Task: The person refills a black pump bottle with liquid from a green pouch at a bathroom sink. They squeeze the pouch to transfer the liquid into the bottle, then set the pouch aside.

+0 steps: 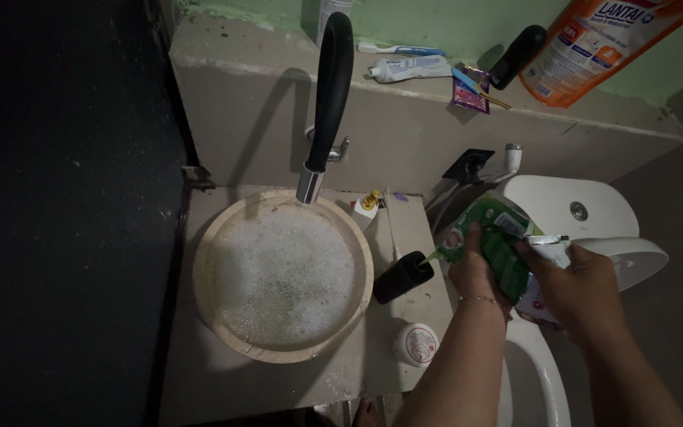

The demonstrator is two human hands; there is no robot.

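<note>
My left hand [474, 273] and my right hand [579, 286] both grip a soft green refill pouch [493, 233], held tilted to the right of the counter, above the toilet. The left hand holds its lower left side, near a small spout that points toward the counter. The right hand pinches its upper right corner. A thin bracelet circles my left wrist. To the left, a round beige basin [213, 237] is full of white foam [286, 273], under a black curved faucet [330, 87].
A black bottle [401, 277] lies by the basin, with a round white jar [416, 344] and a small gold-capped bottle [367, 207]. The back ledge holds a toothpaste tube [409, 69], toothbrushes, a black bottle [517, 55] and an orange pouch [594, 43]. The white toilet [579, 207] stands right.
</note>
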